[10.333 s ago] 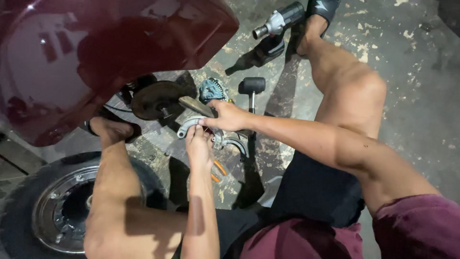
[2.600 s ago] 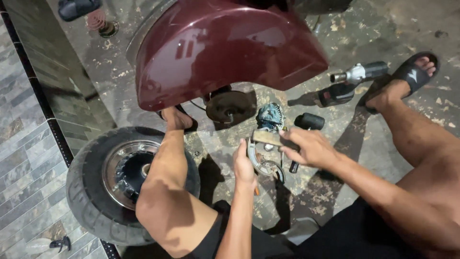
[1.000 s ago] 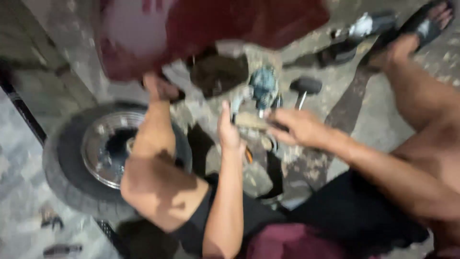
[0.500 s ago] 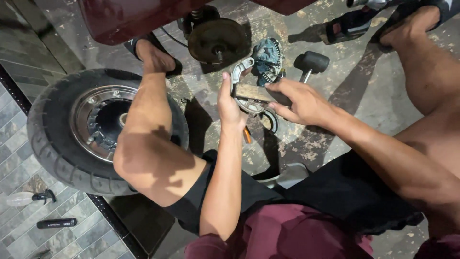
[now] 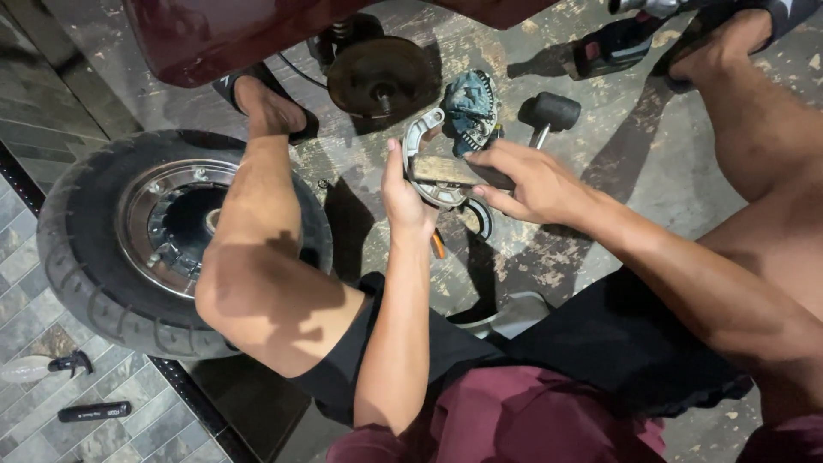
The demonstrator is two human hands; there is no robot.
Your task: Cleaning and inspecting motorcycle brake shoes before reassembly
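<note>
Between the knees, low over the concrete floor (image 5: 651, 180), the left hand (image 5: 405, 193) grips a curved metal brake shoe (image 5: 422, 163) by its edge, fingers wrapped round it. Right hand (image 5: 527, 180) is closed on a flat worn block (image 5: 446, 170), pressing it against the shoe's face. Just behind sits a blue rag (image 5: 470, 103) and a black rubber mallet (image 5: 549, 113). Further up there's the round brake drum (image 5: 381, 75) under the dark red scooter body (image 5: 214, 34). Off to the left, a removed wheel (image 5: 146, 249) lies flat beside the leg.
</note>
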